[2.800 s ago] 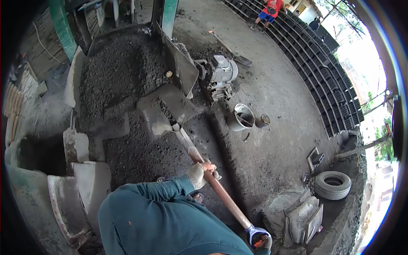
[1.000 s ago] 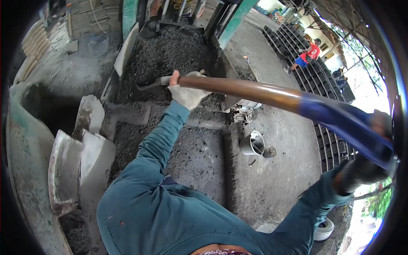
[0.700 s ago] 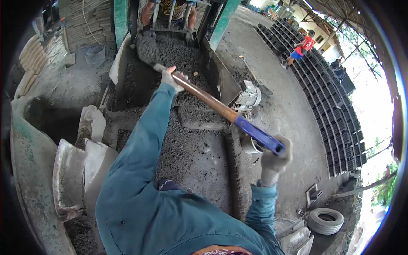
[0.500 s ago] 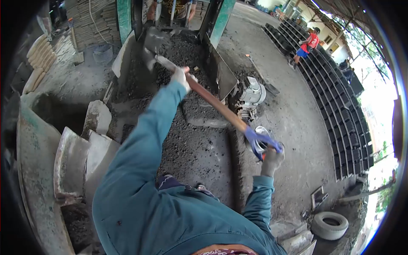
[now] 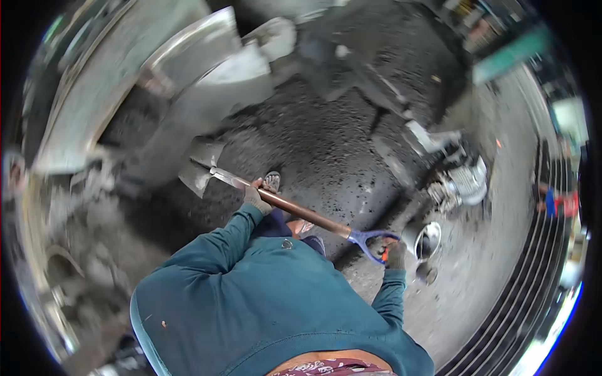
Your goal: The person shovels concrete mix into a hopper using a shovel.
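Note:
Both hands grip a shovel (image 5: 307,213) that lies slantwise in front of my body. My left hand (image 5: 256,197), in a light work glove, is wrapped round the lower part of the brown wooden shaft. My right hand (image 5: 395,254), also gloved, is closed on the blue D-shaped handle at the right end. The metal blade points left and looks bare, with no heap visible on it. Dark, crumbly material (image 5: 320,138) covers the floor beyond the shaft. One sandalled foot shows just past my left hand.
An electric motor (image 5: 464,182) stands at the right, with a pale metal container (image 5: 428,240) nearer me. Curved concrete pieces (image 5: 194,50) lie at upper left. Stacked dark racks (image 5: 523,269) line the right side, where a person in red (image 5: 567,205) is blurred.
My view has turned left. The shovel has come back from the dark heap ahead, its blade swinging toward my left side. Both hands keep hold of it.

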Available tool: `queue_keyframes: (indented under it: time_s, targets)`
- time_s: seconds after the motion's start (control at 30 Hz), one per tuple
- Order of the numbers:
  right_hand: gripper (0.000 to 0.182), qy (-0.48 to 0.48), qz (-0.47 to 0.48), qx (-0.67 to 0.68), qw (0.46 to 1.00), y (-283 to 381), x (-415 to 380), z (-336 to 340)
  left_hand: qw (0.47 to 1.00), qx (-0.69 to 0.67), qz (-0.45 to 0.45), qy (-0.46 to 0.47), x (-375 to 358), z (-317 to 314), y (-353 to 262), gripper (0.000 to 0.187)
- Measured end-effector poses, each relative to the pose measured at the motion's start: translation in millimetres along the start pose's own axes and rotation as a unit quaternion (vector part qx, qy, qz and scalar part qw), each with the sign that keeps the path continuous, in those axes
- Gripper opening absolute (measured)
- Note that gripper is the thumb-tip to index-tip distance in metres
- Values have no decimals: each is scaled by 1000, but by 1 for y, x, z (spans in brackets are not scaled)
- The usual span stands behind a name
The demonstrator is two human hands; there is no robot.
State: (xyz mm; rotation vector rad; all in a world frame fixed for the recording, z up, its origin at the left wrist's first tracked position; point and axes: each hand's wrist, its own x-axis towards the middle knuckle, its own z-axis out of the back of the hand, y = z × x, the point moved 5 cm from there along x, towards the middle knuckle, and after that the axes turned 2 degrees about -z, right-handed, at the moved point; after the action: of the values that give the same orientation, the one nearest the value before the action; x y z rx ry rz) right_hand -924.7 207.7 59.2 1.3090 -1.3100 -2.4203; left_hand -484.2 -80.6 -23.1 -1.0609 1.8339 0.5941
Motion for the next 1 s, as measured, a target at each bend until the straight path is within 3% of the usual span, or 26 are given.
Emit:
queue_keyframes:
  time_s: [0.07,0.13,0.2,0.3,0.37,0.4,0.43,0.47,0.5,0.53,0.57,0.67,0.7,0.73,0.8,0.83,0.87,0.9,0.97,1.0]
  targets:
    - [17,96,66,-19,993,105,-26,-60,996,-74,-41,-22,-26,28,-19,21]
    - [23,204,113,-26,972,161,-40,-110,984,-120,-107,-78,-61,51,-27,20]
    - [30,293,205,-124,925,201,-69,-163,979,-135,-91,-123,-68,80,-28,18]
    - [37,480,163,-88,857,220,-155,-247,979,-146,-86,-112,-45,135,-29,13]
    - [43,630,85,65,769,196,-176,-297,980,-172,-91,-54,-44,159,-40,12]
    - [41,627,15,67,776,177,-174,-320,975,-184,-124,-27,-70,153,-48,14]
    - [42,622,240,-105,738,164,-183,-337,988,-123,-76,52,-93,146,-56,17]
    - [44,539,458,-245,663,151,-192,-352,979,-139,-75,128,-101,145,-56,19]
    - [36,645,246,-258,676,116,-208,-403,965,-174,-61,187,-141,126,-53,23]
    - [42,568,14,-246,786,66,-202,-426,925,-244,-96,275,-169,124,-46,29]
    - [49,443,-215,-220,842,7,-190,-435,907,-270,-107,304,-197,130,-39,29]
    - [33,541,-242,-108,798,-102,-158,-502,915,-264,-126,279,-282,171,-21,34]
    - [26,533,-220,-65,815,-106,-166,-512,920,-249,-156,258,-314,200,-22,36]
    - [19,522,-197,-20,830,-109,-176,-517,925,-211,-212,233,-349,230,-26,39]
    - [12,463,-128,77,874,-96,-202,-522,891,-67,-423,151,-431,308,-44,38]
    - [17,458,-182,57,868,-94,-204,-528,856,-3,-510,83,-474,348,-51,40]
    - [18,450,-135,37,882,-91,-214,-535,841,-209,-463,187,-500,371,-48,49]
    - [19,441,-89,17,893,-90,-225,-546,825,-264,-471,168,-513,393,-43,58]
    - [20,463,-62,-11,884,-100,-246,-573,880,-163,-445,-38,-497,456,-20,51]
    - [15,443,-39,-51,894,-106,-273,-580,880,-183,-433,-65,-485,476,-9,50]
